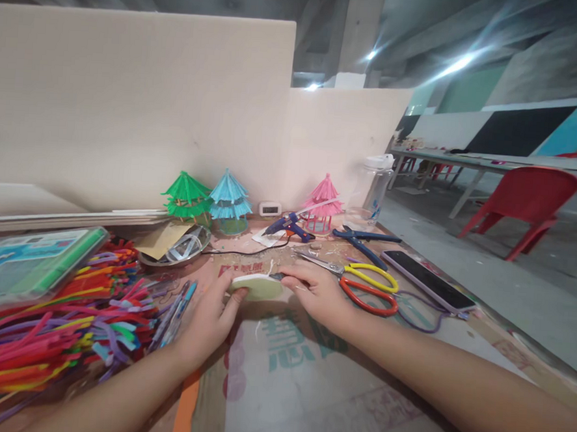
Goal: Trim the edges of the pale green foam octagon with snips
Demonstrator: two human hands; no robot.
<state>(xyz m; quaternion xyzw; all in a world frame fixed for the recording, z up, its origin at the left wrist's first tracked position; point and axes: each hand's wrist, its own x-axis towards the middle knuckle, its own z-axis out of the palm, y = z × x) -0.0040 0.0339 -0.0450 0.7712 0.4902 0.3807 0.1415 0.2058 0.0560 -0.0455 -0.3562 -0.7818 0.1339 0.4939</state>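
A pale green-white flat disc [257, 284] lies on the cardboard-covered table [307, 386]. My left hand [211, 319] grips the disc's left edge with thumb and fingers closed on it. At the disc's right edge, my right hand [320, 295] is closed around a thin dark tool [275, 276] whose tip touches the disc. What kind of tool it is stays unclear.
A heap of coloured pipe cleaners [51, 332] fills the left. Behind stand green [188, 197], blue [228, 199] and pink [322, 202] paper pavilions, a glue gun [288, 227], pliers [363, 239], scissors [367, 283], a phone [428, 281], a bottle [371, 192]. Red chair [528, 204] at right.
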